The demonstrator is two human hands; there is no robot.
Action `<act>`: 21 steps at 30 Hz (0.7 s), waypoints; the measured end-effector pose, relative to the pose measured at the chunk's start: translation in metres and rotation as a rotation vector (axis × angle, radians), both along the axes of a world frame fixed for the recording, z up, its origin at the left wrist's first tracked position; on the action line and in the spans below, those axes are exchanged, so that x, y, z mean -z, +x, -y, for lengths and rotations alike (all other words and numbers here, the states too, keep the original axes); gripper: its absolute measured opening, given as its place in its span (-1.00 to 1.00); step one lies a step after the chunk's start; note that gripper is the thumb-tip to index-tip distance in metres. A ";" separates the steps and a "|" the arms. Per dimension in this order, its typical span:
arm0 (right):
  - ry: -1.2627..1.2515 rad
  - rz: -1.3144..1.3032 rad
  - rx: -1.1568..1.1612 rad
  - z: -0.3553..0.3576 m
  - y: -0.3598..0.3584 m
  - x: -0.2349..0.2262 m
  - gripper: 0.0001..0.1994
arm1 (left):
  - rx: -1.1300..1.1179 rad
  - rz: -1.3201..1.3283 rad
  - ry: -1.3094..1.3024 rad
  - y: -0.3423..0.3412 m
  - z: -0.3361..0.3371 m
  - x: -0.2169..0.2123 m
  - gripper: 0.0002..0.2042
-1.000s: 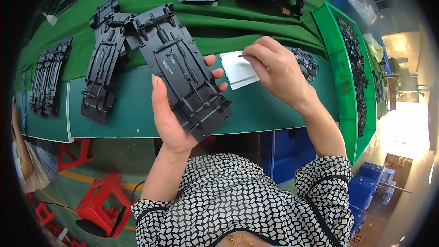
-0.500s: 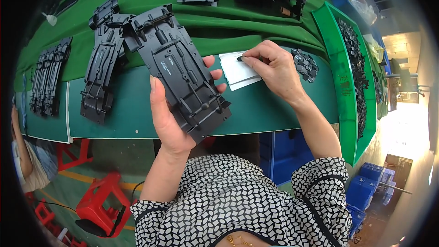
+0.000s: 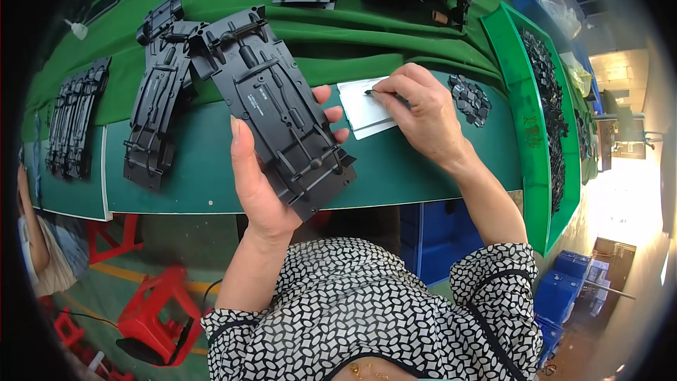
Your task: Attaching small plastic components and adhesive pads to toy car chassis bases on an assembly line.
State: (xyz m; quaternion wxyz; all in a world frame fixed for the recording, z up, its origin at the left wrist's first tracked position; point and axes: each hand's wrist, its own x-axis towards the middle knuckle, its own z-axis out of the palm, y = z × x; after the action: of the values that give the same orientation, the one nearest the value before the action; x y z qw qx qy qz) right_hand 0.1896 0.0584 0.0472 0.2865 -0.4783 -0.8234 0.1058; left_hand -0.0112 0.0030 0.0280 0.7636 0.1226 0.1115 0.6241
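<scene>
My left hand (image 3: 257, 187) grips a black plastic toy car chassis (image 3: 275, 109), tilted, its moulded side with rods and axle shapes facing up. Thumb and fingertips wrap its two long edges. Over a white sheet or pad (image 3: 365, 114) on the table, my right hand (image 3: 427, 114) pinches a small black plastic part (image 3: 369, 92). That part is at the sheet's surface; whether it touches I cannot tell. Right of this hand lies a cluster of small flat black pieces (image 3: 471, 101).
More black chassis (image 3: 151, 102) lie at the left, with another stack (image 3: 77, 120) farther left. A green bin (image 3: 532, 190) full of small black parts stands on the right. Rumpled green cloth (image 3: 395, 42) covers the back. Red stools (image 3: 162, 314) and another person's arm (image 3: 32, 226) are at lower left.
My right hand has shifted slightly, its wrist turning, while the small black part stays over the white sheet. The left hand and chassis have hardly moved.
</scene>
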 end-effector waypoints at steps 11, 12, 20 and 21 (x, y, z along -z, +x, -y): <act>-0.021 -0.173 0.046 0.013 -0.009 -0.029 -0.90 | 0.006 0.009 -0.044 0.000 -0.003 -0.004 -0.21; 0.008 -0.175 0.018 0.022 -0.013 -0.037 -0.88 | 0.002 0.039 -0.055 0.002 -0.003 -0.007 -0.20; 0.425 -0.097 -0.541 0.064 -0.046 -0.029 -0.68 | -0.012 -0.058 0.062 0.001 -0.004 0.007 -0.19; 0.427 -0.087 -0.556 0.066 -0.049 -0.027 -0.67 | -0.008 -0.080 0.076 0.000 -0.003 0.006 -0.19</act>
State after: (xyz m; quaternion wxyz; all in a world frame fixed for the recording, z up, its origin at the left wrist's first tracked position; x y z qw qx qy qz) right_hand 0.1403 -0.0076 0.0739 0.3753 -0.1602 -0.9126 0.0254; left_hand -0.0111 0.0059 0.0216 0.7507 0.1758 0.1184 0.6257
